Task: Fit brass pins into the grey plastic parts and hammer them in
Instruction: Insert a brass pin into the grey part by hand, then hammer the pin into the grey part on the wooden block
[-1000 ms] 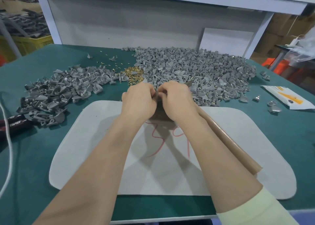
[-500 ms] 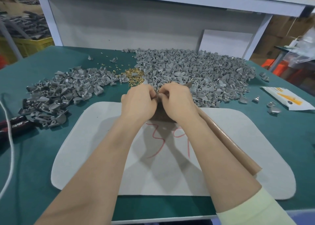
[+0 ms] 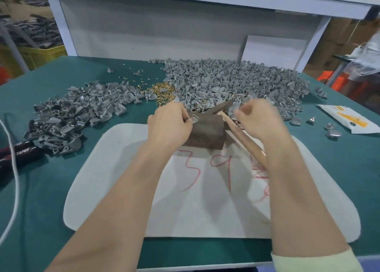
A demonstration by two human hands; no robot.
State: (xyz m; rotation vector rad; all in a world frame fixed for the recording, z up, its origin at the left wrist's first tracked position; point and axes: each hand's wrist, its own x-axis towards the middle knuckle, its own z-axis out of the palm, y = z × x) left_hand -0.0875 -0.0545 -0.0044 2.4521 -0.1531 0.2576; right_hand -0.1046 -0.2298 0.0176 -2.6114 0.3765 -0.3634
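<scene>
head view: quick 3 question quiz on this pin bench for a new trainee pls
1. True or false: the brass pins lie between the smaller grey pile and the larger grey pile.
2. The left hand pinches a grey part at the edge of: A the dark block; B the pliers; C the white packet.
3. Fill in: the dark block stands on the white ___.
Key: 1 true; 2 A; 3 mat.

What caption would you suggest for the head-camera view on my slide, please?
Left hand pinches a grey plastic part at the dark block; the blurred right hand hovers by the hammer.
</scene>
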